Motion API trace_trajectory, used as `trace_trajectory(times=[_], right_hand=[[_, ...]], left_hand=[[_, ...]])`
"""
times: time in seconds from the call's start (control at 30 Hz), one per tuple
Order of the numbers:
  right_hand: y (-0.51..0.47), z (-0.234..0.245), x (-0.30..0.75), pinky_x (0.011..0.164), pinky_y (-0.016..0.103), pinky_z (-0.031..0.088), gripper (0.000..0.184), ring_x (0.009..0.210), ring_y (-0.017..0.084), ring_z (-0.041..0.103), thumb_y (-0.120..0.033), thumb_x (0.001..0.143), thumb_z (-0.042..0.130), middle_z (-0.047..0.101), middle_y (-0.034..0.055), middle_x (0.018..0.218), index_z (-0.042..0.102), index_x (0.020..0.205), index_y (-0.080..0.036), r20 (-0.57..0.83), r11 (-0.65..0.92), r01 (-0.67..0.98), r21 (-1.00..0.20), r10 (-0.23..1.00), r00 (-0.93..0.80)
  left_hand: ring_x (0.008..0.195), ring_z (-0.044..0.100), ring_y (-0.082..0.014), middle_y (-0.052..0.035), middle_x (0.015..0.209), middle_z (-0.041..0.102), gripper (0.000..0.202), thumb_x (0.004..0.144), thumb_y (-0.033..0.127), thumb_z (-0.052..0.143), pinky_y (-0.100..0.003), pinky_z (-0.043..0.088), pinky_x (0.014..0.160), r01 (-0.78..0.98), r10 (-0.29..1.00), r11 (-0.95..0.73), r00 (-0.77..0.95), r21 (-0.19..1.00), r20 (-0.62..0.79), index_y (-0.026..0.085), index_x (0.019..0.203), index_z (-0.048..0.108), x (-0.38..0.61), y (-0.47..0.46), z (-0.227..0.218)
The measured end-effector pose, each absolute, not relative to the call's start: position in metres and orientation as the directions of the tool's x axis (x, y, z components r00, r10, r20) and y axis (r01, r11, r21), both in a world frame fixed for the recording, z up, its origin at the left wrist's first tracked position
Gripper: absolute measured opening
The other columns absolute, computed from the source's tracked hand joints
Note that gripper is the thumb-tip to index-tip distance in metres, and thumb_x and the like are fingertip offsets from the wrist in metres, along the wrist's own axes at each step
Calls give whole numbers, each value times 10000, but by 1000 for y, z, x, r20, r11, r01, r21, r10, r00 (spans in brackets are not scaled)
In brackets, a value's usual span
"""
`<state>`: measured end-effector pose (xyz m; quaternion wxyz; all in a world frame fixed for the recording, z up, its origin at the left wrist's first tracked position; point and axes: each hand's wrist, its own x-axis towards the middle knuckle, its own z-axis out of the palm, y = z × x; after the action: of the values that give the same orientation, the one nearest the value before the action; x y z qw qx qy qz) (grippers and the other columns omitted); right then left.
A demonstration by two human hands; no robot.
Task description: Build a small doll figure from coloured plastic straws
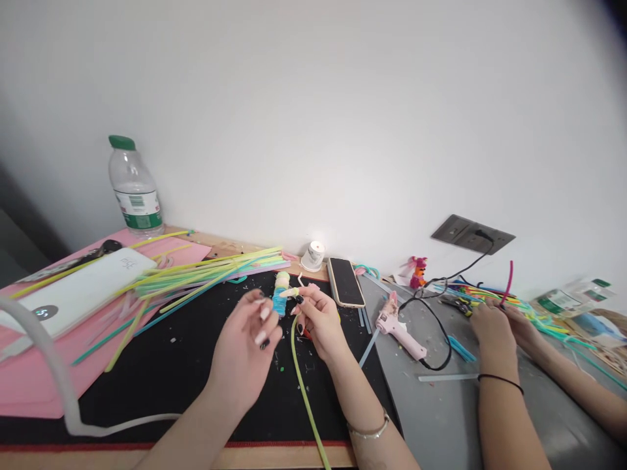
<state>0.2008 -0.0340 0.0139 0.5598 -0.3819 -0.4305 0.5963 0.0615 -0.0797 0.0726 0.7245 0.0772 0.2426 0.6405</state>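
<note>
My right hand (321, 320) pinches a pale yellow-green pipe cleaner (301, 378), whose long end hangs down past the mat's front edge. A short pale piece sticks out leftward from its fingertips. My left hand (247, 349) is raised just left of it, fingers curled, thumb and forefinger close together; slight blur hides whether anything is between them. Behind both hands, a small wrapped piece (281, 281), yellow-green on top and blue below, is on the black mat (196, 369). Something red shows partly under my right hand.
Left are a pipe cleaner bundle (196, 277), white power bank (83, 284) with cable, and bottle (134, 189). A phone (345, 282), cup (313, 256) and corded glue gun (399, 329) stand or lie beyond and right. A co-worker's hands (494, 333) hold a magenta pipe cleaner.
</note>
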Motion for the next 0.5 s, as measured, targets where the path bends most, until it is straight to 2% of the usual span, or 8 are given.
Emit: trace_trajectory(times=[0.1, 0.23, 0.33, 0.4, 0.43, 0.5], right_hand=[[-34, 12, 201, 353, 157, 347, 238, 381, 43, 450, -272, 718, 699, 633, -19, 592, 647, 913, -146, 23, -7, -355, -935, 996, -81], [-33, 10, 200, 344, 160, 352, 248, 372, 47, 453, -284, 710, 701, 643, -12, 591, 649, 909, -144, 19, -16, -350, -937, 995, -96], [-33, 9, 200, 336, 158, 347, 255, 357, 45, 447, -286, 699, 708, 646, -11, 585, 649, 900, -140, 15, -23, -352, -936, 994, -104], [-33, 10, 200, 341, 154, 347, 244, 355, 41, 448, -279, 702, 706, 644, -14, 580, 649, 895, -139, 8, -29, -349, -937, 995, -103], [-33, 10, 200, 346, 154, 350, 239, 355, 40, 449, -274, 706, 702, 645, -14, 582, 649, 896, -138, 4, -32, -346, -938, 995, -105], [-34, 11, 199, 352, 154, 352, 234, 358, 38, 448, -267, 712, 697, 649, -12, 592, 649, 902, -138, 5, -33, -345, -938, 994, -109]], left_hand=[[385, 294, -39, 63, 595, 402, 144, 716, 53, 499, -163, 278, 375, -863, 968, -139, -222, 486, -117, 192, 744, 471, 62, -47, 84], [387, 300, -38, 66, 624, 407, 171, 656, 68, 477, -177, 259, 391, -742, 877, -395, -480, 542, -18, 203, 752, 437, 65, 2, 102], [392, 306, -31, 60, 675, 405, 160, 671, 100, 464, -186, 238, 402, -714, 828, -484, -560, 506, 1, 211, 771, 409, 73, 36, 123], [391, 299, -33, 57, 696, 391, 132, 708, 138, 455, -199, 241, 410, -732, 837, -474, -547, 489, -7, 219, 787, 388, 79, 55, 137], [397, 312, -38, 52, 712, 402, 119, 727, 152, 449, -206, 256, 421, -703, 834, -493, -549, 513, 49, 222, 806, 392, 81, 63, 142], [414, 333, -49, 42, 734, 428, 111, 755, 155, 448, -222, 267, 441, -544, 783, -587, -568, 600, 251, 223, 827, 398, 81, 76, 145]])
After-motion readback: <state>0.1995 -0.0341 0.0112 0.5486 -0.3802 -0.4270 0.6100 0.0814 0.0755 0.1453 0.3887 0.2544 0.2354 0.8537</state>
